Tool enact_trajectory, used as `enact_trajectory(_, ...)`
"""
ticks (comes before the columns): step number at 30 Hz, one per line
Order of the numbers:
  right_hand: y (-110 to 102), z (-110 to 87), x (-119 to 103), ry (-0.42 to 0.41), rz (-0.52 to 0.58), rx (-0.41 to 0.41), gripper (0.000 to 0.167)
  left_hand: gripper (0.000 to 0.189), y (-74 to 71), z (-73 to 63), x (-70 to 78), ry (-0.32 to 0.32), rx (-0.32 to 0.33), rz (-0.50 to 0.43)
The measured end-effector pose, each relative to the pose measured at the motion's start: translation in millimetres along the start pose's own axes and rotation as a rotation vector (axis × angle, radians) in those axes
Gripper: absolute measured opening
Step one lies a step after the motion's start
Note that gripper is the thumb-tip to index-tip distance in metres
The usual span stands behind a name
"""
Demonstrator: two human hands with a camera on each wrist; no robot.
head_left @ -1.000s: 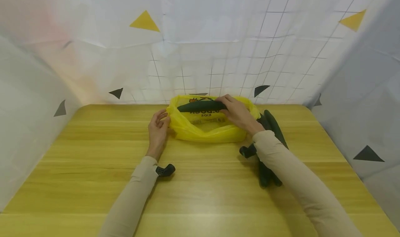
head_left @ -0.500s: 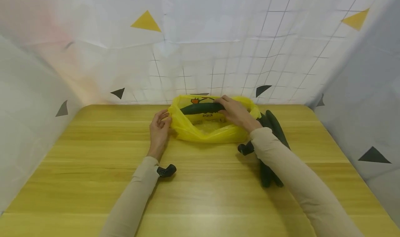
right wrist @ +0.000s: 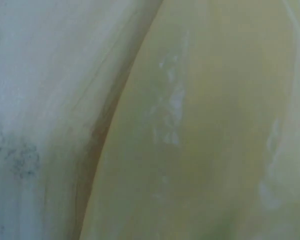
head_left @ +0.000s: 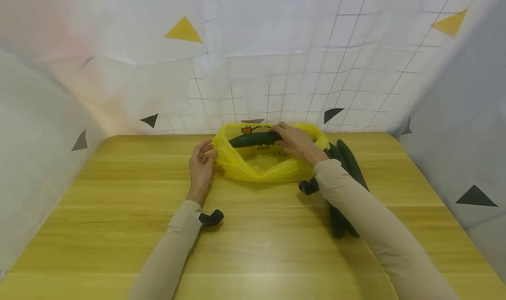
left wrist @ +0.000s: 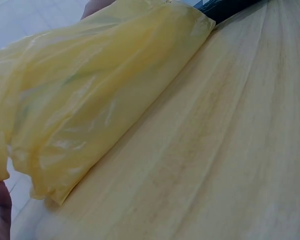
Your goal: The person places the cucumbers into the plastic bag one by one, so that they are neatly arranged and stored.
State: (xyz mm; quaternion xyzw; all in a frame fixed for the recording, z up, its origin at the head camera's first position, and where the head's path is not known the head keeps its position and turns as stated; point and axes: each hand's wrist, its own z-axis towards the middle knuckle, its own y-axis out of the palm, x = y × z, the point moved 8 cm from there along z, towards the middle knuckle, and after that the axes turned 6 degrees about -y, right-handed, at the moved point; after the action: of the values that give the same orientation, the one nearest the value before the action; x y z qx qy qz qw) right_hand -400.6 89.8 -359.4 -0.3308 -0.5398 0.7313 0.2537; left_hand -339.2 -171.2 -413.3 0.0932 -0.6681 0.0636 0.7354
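open yellow plastic bag (head_left: 269,174), dark green cucumber (head_left: 253,139) lengthwise in its mouth, more cucumbers (head_left: 352,163) beside the bag

KIDS (head_left: 262,148), there it is, dark capitals inside the yellow bag (head_left: 262,175), just below the cucumber (head_left: 253,139) and left of the right hand (head_left: 294,142)'s grip! Lower down, smaller print (head_left: 272,154), too faint to make out; and above the cucumber, left of that grip, part of an orange-and-black printed figure (head_left: 246,130) peeks out
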Motion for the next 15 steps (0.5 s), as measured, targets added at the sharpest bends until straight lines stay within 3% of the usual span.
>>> enact_trajectory(9,7.4,4.1,-1.6,0.016,0.009,-0.057,0.042,0.040,0.4,-6.2,8.8,0.046,-0.013,-0.005)
enact_trajectory(15,10.9,6.0,0.4,0.034,0.038,-0.061,0.042,0.041,1.6,-6.6,10.0,0.041,-0.028,-0.026)
